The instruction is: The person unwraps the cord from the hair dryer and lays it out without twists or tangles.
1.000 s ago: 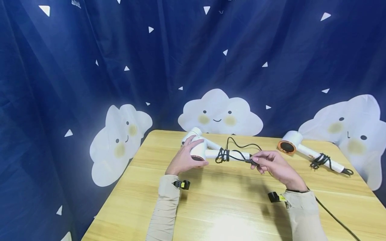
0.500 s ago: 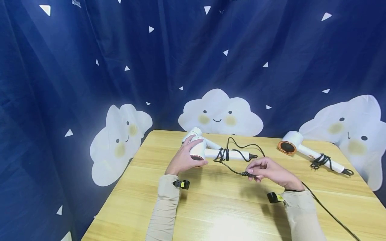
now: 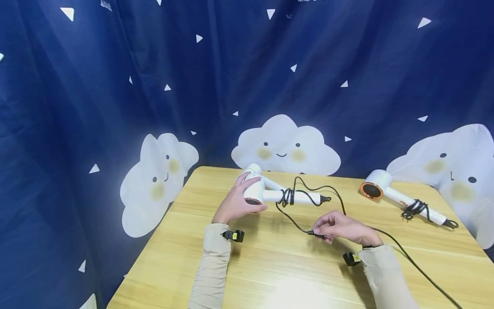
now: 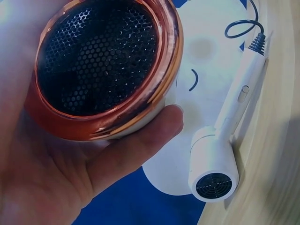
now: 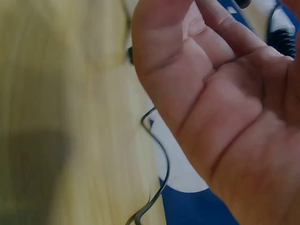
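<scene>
My left hand (image 3: 235, 203) grips the round head of a white hair dryer (image 3: 272, 196), thumb below and fingers over the top. Its copper-rimmed black grille (image 4: 101, 65) fills much of the left wrist view. The dryer's handle points right, with black cord (image 3: 287, 197) looped around it. One loose end of cord hangs down to my right hand (image 3: 343, 229), whose thumb and fingers pinch the black plug end (image 3: 317, 234) over the table. In the right wrist view the palm (image 5: 225, 108) hides most of the plug. A second white hair dryer (image 4: 213, 159) lies just behind the first.
On the right lies a third white hair dryer (image 3: 401, 198) with its cord bundled (image 3: 414, 208) on the handle. A long black cord (image 3: 418, 268) runs from behind the held dryer across the wooden table (image 3: 185, 240) to the front right. A blue curtain (image 3: 216, 86) stands behind.
My right hand has drawn the plug away from the handle's end, down toward the table's front and slightly left, pulling a length of cord loose. The left hand stays on the dryer's head.
</scene>
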Demonstrator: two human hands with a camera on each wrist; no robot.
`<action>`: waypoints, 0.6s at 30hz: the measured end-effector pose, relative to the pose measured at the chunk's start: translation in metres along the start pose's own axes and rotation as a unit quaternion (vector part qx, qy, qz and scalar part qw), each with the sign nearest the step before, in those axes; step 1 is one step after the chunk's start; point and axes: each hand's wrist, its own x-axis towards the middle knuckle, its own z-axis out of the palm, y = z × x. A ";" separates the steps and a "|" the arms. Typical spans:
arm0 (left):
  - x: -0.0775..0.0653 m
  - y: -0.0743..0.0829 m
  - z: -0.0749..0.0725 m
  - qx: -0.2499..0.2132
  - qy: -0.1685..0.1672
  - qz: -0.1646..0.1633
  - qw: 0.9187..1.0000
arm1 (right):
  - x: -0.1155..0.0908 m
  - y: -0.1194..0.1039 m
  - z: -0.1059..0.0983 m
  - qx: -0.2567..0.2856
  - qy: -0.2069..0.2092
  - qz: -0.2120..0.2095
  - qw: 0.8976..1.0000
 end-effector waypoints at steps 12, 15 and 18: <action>0.000 0.004 0.003 0.003 -0.009 -0.011 1.000 | -0.006 0.021 -0.011 0.052 0.081 0.053 0.994; 0.001 0.004 0.004 0.000 -0.009 -0.011 1.000 | -0.008 0.023 -0.014 0.058 0.103 0.057 0.991; 0.001 0.005 0.006 0.001 -0.010 -0.010 1.000 | -0.010 0.024 -0.015 0.060 0.134 0.069 0.987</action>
